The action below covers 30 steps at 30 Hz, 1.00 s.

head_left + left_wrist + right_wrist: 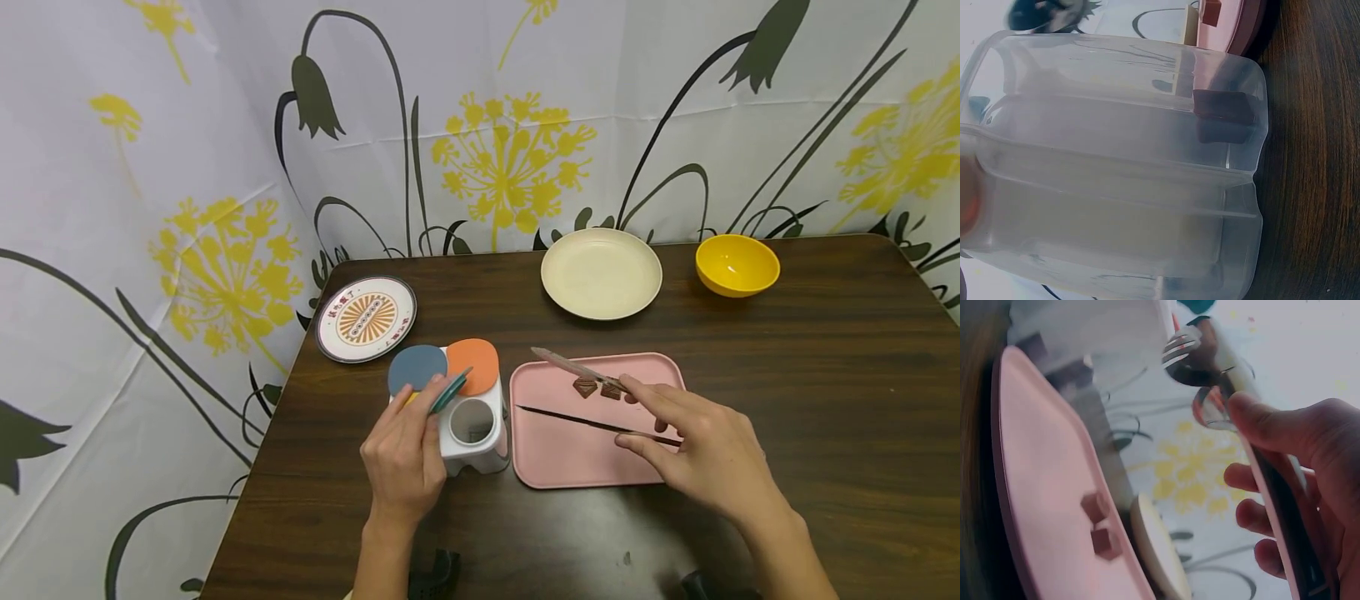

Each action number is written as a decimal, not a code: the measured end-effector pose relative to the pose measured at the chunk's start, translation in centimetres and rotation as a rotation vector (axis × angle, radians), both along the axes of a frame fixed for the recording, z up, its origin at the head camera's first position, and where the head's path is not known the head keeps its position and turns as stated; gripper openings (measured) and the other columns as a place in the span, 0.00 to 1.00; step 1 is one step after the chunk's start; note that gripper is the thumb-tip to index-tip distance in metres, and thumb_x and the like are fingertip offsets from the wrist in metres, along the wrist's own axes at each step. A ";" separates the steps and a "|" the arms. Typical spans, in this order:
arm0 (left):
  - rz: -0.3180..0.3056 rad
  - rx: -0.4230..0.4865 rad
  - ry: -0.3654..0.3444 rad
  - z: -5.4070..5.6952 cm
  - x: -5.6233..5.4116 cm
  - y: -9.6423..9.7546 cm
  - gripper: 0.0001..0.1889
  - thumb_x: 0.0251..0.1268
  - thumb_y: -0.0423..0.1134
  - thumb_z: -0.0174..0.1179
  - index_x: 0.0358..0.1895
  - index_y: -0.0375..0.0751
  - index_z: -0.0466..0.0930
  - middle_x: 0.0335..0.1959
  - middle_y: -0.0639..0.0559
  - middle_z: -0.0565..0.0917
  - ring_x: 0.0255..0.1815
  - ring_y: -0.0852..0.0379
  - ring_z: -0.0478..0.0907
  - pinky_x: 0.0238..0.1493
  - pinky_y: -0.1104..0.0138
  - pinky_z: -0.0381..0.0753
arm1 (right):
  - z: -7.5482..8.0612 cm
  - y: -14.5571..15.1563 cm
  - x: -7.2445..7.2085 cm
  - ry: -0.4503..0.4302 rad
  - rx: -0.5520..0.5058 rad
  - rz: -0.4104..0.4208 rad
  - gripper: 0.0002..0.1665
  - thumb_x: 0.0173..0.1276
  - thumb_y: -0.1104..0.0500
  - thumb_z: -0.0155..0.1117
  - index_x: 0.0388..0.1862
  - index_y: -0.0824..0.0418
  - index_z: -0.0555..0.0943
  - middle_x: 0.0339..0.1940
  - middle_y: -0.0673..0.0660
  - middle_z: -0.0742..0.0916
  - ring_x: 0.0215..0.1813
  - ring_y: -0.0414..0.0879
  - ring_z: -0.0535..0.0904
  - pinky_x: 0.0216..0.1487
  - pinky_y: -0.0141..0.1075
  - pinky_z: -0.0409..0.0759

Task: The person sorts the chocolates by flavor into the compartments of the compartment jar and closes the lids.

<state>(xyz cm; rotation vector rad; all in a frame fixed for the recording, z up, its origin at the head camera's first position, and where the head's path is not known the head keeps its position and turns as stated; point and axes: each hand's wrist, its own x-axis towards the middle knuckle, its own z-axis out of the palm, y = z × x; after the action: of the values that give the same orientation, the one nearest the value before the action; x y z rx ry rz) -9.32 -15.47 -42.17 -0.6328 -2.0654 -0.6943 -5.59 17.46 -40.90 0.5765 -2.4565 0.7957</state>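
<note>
My left hand [405,467] reaches over a container [480,460] with several coloured lids and holds its teal lid [450,393] tilted up. Below that lid a round opening shows, and part of a yellow lid [412,398] peeks from under the fingers. Dark brown pieces [1225,115] show through the clear wall near the bottom, in the left wrist view. My right hand [701,442] grips metal tongs [566,364], their arms spread apart above a pink tray [555,465]. One tip is slotted like a fork. Two brown cubes [1106,544] lie on the tray, outside the tongs' tips.
Behind the tray stands a cream plate [602,273], with a yellow bowl [737,265] to its right. A patterned plate [367,319] lies at the back left. Blue [417,369] and orange [474,365] lids cover the container's far side. A flowered cloth [510,167] hangs behind the table.
</note>
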 end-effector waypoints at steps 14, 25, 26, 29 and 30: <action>-0.005 0.006 -0.001 0.1 0.0 0.0 0.20 0.77 0.41 0.43 0.55 0.34 0.81 0.47 0.46 0.87 0.38 0.48 0.87 0.51 0.49 0.80 | -3.1 4.1 -0.3 -0.271 0.108 -0.233 0.35 0.52 0.46 0.78 0.59 0.55 0.83 0.30 0.44 0.86 0.21 0.37 0.67 0.19 0.35 0.64; 0.000 0.003 -0.008 0.0 0.1 0.0 0.20 0.76 0.41 0.43 0.54 0.34 0.81 0.47 0.45 0.87 0.38 0.47 0.87 0.53 0.50 0.80 | -4.7 5.2 -0.6 -0.379 0.130 -0.263 0.34 0.56 0.42 0.74 0.60 0.55 0.82 0.19 0.42 0.73 0.21 0.40 0.64 0.19 0.36 0.59; -0.001 0.003 -0.009 0.0 0.1 0.0 0.20 0.76 0.41 0.43 0.54 0.34 0.81 0.47 0.45 0.87 0.38 0.47 0.87 0.53 0.50 0.80 | -4.8 5.2 -0.7 -0.386 0.131 -0.263 0.34 0.57 0.41 0.74 0.60 0.55 0.82 0.20 0.42 0.73 0.21 0.40 0.65 0.20 0.37 0.60; -0.003 0.005 -0.010 0.0 0.0 0.0 0.19 0.76 0.40 0.43 0.55 0.34 0.81 0.47 0.45 0.87 0.39 0.47 0.87 0.53 0.50 0.80 | -5.0 5.3 -0.7 -0.405 0.132 -0.262 0.34 0.57 0.40 0.73 0.60 0.54 0.82 0.21 0.42 0.75 0.22 0.40 0.66 0.21 0.37 0.60; -0.005 0.006 -0.008 0.0 0.0 0.0 0.19 0.75 0.40 0.43 0.54 0.34 0.81 0.47 0.45 0.87 0.38 0.47 0.87 0.53 0.50 0.80 | -5.1 5.3 -0.7 -0.407 0.131 -0.262 0.34 0.57 0.40 0.73 0.60 0.54 0.82 0.22 0.43 0.77 0.23 0.40 0.66 0.21 0.37 0.61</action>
<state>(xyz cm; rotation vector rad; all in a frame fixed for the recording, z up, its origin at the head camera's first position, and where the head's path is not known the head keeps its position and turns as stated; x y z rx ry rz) -9.31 -15.46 -42.15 -0.6330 -2.0687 -0.7071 -6.31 22.73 -45.96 0.1350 -2.8936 0.7021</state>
